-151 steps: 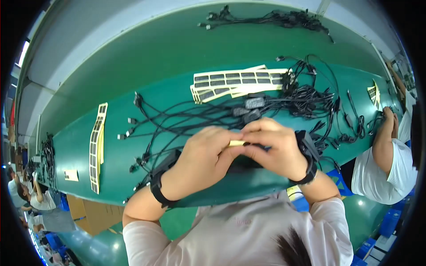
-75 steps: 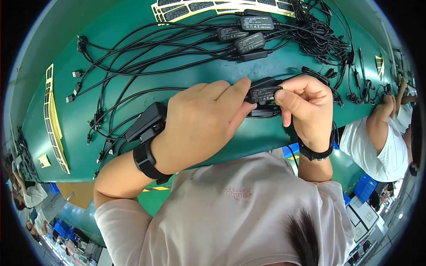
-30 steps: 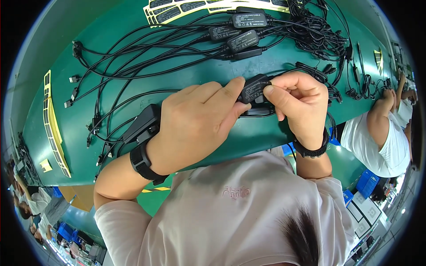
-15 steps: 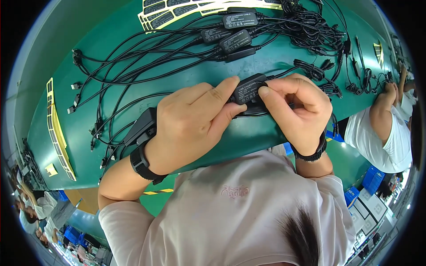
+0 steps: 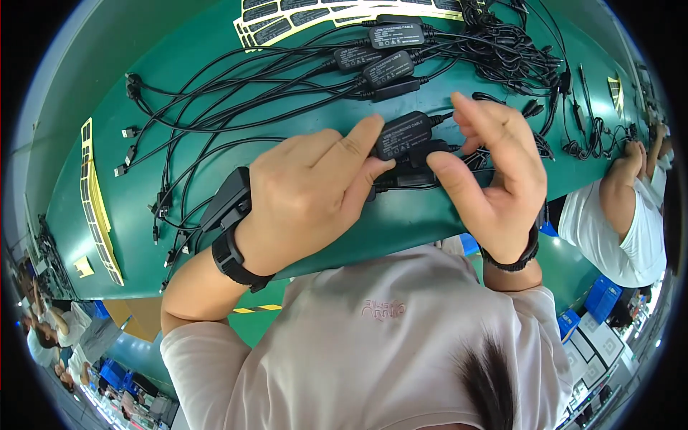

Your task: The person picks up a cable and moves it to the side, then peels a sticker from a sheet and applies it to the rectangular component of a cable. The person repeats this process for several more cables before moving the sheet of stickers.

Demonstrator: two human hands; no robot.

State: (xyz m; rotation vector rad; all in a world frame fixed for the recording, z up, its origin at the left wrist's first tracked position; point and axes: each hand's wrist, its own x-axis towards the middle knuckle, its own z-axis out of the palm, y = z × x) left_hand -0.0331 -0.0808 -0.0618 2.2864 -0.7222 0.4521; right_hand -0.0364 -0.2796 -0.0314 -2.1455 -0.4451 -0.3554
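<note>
My left hand (image 5: 315, 179) pinches the left end of a black charging cable's flat box (image 5: 405, 136) between thumb and forefinger. White print covers the box's upper face. My right hand (image 5: 494, 168) is just to the right of that box, with its fingers apart and nothing visible between them. Under and in front of the held box lie more black cable boxes (image 5: 408, 179), partly hidden by it and by my hands. A thin black cord leaves the held box's right end and passes behind my right fingers.
Beyond my hands lies a row of labelled cable boxes (image 5: 390, 68), their cords fanning left to USB plugs (image 5: 129, 132). Coiled cords (image 5: 502, 57) pile up at the back right. Label sheets lie at the back (image 5: 287, 21) and left (image 5: 97, 208). A co-worker's arm (image 5: 622, 175) is at right.
My right hand has let go of the box's right end and drawn off to the right, its fingers spreading. My left hand keeps its pinch.
</note>
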